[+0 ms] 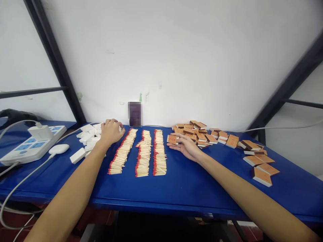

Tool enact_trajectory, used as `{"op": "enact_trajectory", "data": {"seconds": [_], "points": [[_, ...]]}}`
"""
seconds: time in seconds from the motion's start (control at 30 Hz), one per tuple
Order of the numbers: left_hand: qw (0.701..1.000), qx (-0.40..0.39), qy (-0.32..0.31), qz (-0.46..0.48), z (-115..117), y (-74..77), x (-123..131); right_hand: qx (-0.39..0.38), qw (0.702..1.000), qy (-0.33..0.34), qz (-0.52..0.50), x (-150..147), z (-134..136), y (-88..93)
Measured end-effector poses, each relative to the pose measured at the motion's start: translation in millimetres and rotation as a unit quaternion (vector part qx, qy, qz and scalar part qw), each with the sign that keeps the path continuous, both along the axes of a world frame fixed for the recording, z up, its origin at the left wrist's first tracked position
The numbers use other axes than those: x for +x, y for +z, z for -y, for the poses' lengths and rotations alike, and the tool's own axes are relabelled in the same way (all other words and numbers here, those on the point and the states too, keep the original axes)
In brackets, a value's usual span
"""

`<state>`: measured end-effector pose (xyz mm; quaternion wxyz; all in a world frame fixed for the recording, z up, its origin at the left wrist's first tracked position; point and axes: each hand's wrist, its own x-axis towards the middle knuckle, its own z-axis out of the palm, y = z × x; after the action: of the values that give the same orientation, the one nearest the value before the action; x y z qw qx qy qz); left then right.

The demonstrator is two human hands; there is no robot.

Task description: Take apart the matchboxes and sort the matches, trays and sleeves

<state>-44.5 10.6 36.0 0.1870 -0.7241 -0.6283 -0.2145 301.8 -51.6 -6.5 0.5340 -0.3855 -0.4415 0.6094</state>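
My left hand (111,131) is at the right edge of a pile of small white matchbox trays (87,136). Its fingers are bent and the thumb lies near the index finger; the back of the hand hides what may be in them. On the table, three long rows of red-tipped matches lie side by side: a left row (122,153), a middle row (143,154) and a right row (159,153). To the right of these, my right hand (185,146) grips an orange matchbox (172,139) between thumb and fingers, palm partly upward.
A heap of orange matchboxes (194,131) lies behind my right hand, with more matchboxes (262,174) spread to the right. At the left are a white power strip (32,144) and a round white charger (59,148) with cables. A blurred dark object (135,114) leans against the wall.
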Motion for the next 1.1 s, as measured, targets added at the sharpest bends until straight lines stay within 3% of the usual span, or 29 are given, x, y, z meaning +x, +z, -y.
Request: {"op": "enact_trajectory", "data": {"seconds": [0.1,0.2,0.27,0.43,0.7,0.93,1.1], "points": [[0.994,0.061,-0.095,0.016,6.8,5.7,17.6,-0.011,1.000,0.002,-0.030,-0.2,0.4,1.8],[0.966,0.120,-0.228,0.017,19.0,10.9,40.0,-0.017,0.998,0.021,-0.061,-0.4,2.8,2.9],[0.948,0.143,-0.284,0.011,29.7,13.4,56.6,-0.024,0.997,0.038,-0.067,-1.5,5.9,4.7],[0.941,0.111,-0.318,0.037,48.5,14.6,84.6,-0.020,0.993,0.088,-0.070,-11.5,18.1,17.5],[0.897,0.072,-0.433,0.063,53.9,17.2,73.7,0.039,0.987,0.155,-0.031,-44.3,27.5,45.2],[0.893,0.115,-0.428,0.074,53.0,19.4,71.9,0.121,0.973,0.189,0.056,-76.2,8.0,61.8],[0.887,0.057,-0.447,0.102,47.7,24.6,63.5,0.149,0.967,0.154,0.134,-94.8,-10.9,75.9]]}}
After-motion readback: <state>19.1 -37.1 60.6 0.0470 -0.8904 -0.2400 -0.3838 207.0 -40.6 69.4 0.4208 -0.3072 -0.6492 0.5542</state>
